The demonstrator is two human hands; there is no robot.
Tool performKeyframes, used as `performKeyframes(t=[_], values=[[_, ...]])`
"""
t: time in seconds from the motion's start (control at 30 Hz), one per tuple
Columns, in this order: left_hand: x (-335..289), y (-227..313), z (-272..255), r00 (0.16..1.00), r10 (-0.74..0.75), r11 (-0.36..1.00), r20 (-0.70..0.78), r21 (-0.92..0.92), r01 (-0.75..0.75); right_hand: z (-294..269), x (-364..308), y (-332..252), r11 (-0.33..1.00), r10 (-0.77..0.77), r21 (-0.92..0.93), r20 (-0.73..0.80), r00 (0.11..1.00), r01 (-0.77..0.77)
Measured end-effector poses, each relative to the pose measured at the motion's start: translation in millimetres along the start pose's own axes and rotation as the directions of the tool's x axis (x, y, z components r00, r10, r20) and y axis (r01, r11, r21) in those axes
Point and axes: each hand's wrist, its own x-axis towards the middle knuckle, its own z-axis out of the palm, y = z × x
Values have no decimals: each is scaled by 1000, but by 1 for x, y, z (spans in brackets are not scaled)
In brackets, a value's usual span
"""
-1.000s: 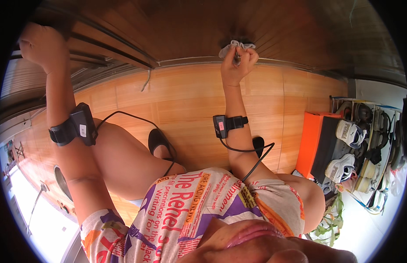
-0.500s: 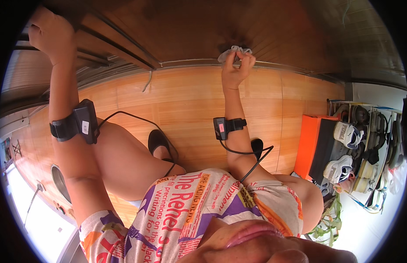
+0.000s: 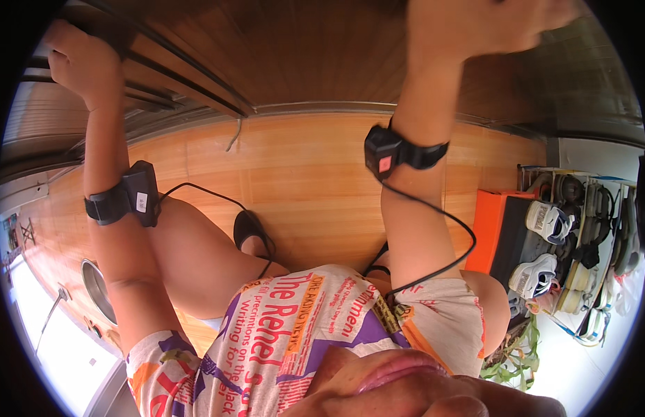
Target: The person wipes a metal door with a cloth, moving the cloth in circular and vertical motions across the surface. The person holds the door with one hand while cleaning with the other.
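Observation:
My right hand [image 3: 489, 28] is raised high at the top edge, in front of the dark brown, glossy door panel [image 3: 322, 62]. Motion smears its fingers, and no cloth shows in or beside it. At the upper left, my left hand [image 3: 86, 62] is closed, its fingers curled by the dark frame bars [image 3: 183, 87] at the panel's side. What those fingers grip is hidden. Each forearm wears a black strapped box, the left one [image 3: 138, 194] and the right one [image 3: 385, 151], with a black cable running from it.
Wood-look floor tiles [image 3: 322, 167] lie below the panel, with my dark shoe [image 3: 247, 226] on them. To the right stand an orange and black box [image 3: 493, 226] and a rack [image 3: 580, 264] of shoes. A leafy plant [image 3: 517, 361] is at lower right, a round metal basin [image 3: 96, 288] at left.
My right hand has swept up and to the right from the panel's lower edge, where it pinched a grey cloth. That cloth no longer shows. My left hand stays nearly where it was.

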Motion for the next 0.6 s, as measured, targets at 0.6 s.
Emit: performKeyframes(t=[0.6], values=[[-13, 27, 6, 998, -63, 989, 17, -133, 64, -38, -54, -55, 953, 303, -92, 203, 931, -290]])
